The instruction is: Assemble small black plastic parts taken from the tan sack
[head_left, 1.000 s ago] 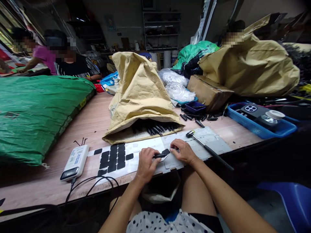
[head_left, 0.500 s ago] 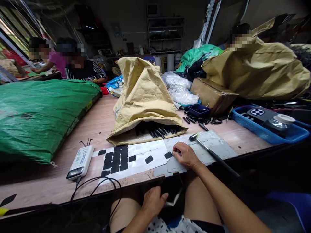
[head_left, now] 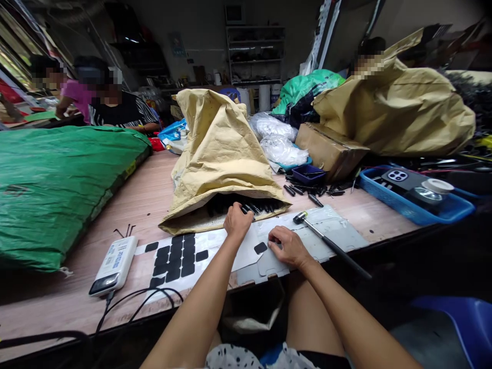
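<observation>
A wood-toned table (head_left: 142, 205) is seen from above, its near edge running across the person's lap. Its left side is taken up by a bulging green sack (head_left: 65, 189). At the far right, a large tan sack (head_left: 400, 113) is slumped behind a brown cardboard box (head_left: 326, 146). In the centre, a crumpled tan paper bag (head_left: 223, 148) is laid with its wide mouth facing the viewer. To the right, a phone (head_left: 397, 177) and a lidded jar (head_left: 432, 195) are held in a blue tray (head_left: 449, 214).

In front of the bag, a grey board (head_left: 346, 230) is overlapped by a white strip (head_left: 215, 246). A mallet (head_left: 334, 246) is laid across the board, its handle jutting past the table's edge.

The left hand (head_left: 237, 223) is stretched to the bag's mouth, its fingers set among black sticks (head_left: 261, 207) heaped inside; whether its grip is clamped on one cannot be told. The right hand (head_left: 288, 246) is rested on the board, fingers curled; whether thumb and fingertips meet in its grip cannot be told.

A white power bank (head_left: 114, 266) is placed at the left, cabled. Black squares (head_left: 176, 256) are lined up on the strip; a lone black square (head_left: 260, 248) lies just beside the right hand.
</observation>
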A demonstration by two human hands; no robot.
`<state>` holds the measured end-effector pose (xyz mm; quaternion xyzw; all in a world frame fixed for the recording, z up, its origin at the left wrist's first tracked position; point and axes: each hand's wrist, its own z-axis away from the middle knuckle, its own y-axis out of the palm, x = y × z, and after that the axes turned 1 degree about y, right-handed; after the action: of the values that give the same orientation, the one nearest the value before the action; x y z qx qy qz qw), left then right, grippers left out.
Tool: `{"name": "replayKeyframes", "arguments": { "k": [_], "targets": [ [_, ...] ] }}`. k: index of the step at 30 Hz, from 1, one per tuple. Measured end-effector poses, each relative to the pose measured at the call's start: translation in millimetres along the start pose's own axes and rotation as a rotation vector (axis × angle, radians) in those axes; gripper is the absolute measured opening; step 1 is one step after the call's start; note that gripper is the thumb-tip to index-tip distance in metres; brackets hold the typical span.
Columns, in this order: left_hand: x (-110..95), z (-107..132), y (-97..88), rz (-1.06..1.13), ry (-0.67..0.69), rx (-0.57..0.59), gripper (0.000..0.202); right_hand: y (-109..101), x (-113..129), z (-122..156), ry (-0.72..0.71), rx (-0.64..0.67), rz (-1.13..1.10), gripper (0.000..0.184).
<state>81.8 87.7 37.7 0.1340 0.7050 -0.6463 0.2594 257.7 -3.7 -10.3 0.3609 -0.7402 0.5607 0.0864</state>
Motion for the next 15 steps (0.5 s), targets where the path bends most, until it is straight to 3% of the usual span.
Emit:
{"name": "replayKeyframes", "arguments": {
  "k": [3,8,12,15],
  "targets": [
    [-9.7,-2.9,7.9,-0.127,-0.004,0.003,0.04,-1.2,-0.6,-1.0,0.006,-0.008,-0.019,0.009],
    [-12.7,4.8,9.5,-0.222,0.069,0.031,0.03,-1.3,-1.0,-0.8,0.008,-0.02,-0.03,0.009],
    [-2.5,7.7,4.0,-0.186,0.149,0.022,0.026,-2.0,-0.4,-0.2,0.007,-0.028,-0.023,0.009],
    [14.3,14.2,-6.0,-0.016,0.298,0.029,0.024,-2.1,-0.7,0.5,0.01,-0.026,-0.013,0.009]
  ]
}}
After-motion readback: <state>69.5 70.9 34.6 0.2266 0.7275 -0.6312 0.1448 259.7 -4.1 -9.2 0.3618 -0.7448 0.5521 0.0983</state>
